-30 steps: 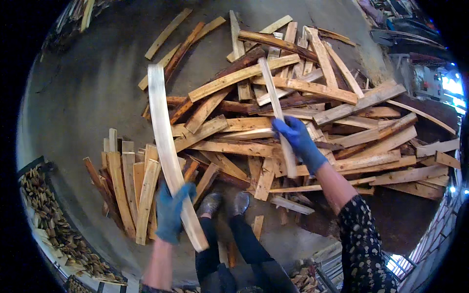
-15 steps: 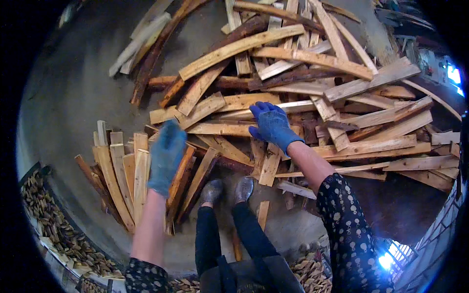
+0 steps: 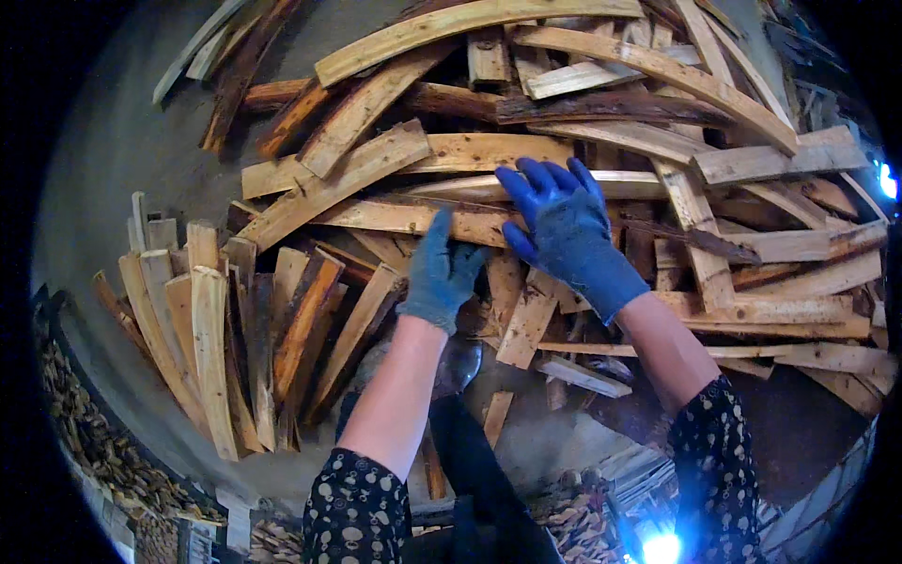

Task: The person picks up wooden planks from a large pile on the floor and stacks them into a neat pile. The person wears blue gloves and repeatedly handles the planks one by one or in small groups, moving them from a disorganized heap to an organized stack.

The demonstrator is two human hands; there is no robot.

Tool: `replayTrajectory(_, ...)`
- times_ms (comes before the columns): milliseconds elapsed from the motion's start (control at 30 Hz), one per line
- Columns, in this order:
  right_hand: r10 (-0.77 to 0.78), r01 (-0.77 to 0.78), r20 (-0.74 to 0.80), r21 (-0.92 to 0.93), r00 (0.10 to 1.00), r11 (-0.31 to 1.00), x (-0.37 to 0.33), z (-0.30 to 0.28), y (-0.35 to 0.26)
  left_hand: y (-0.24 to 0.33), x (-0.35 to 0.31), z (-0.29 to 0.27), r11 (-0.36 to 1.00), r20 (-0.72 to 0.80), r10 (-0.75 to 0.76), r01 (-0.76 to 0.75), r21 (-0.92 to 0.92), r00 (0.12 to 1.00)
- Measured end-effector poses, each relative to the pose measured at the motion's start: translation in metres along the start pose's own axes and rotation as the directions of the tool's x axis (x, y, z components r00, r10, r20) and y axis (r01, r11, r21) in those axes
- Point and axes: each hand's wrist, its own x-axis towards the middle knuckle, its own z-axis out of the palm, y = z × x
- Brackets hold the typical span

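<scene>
Both my hands wear blue work gloves and lean over a pile of split wooden slats. My left hand (image 3: 440,274) has its fingers stretched out at the near side of a long pale slat (image 3: 376,215); the fingertips reach its edge. My right hand (image 3: 571,235), fingers spread, lies over the right end of that slat. Its fingertips reach a narrow slat (image 3: 625,184) just behind. Whether either palm presses on wood is hidden beneath the gloves. A short slat (image 3: 526,320) slants down between my hands.
Left of my left hand, a bundle of slats (image 3: 211,348) stands leaning together. A long curved slat (image 3: 470,26) tops the heap at the back. A lone short piece (image 3: 498,418) lies on the floor near my feet. Wood chunks (image 3: 99,442) are heaped at the far lower left.
My left hand has moved right from above the standing bundle to the long pale slat. My right hand stays over the pile, its fingers spread wider. The view has shifted closer to the heap.
</scene>
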Motion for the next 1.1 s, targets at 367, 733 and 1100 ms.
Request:
replayTrajectory(367,-0.133,0.245,-0.396,0.246,0.909,0.938,0.129,0.050,-0.053,-0.007,-0.022,-0.016,0.999,0.101,-0.036,0.032,0.032,0.994)
replayTrajectory(733,-0.422,0.422,0.136,0.031,0.896,0.906,0.072,-0.050,-0.036,-0.054,-0.116,0.062,0.990,0.251,-0.088,0.113,-0.087,0.964)
replayTrajectory(1100,-0.012,-0.156,0.467,0.319,0.884,0.935,-0.135,-0.194,-0.074,-0.074,-0.315,0.021,0.903,0.032,-0.146,0.120,0.412,0.989)
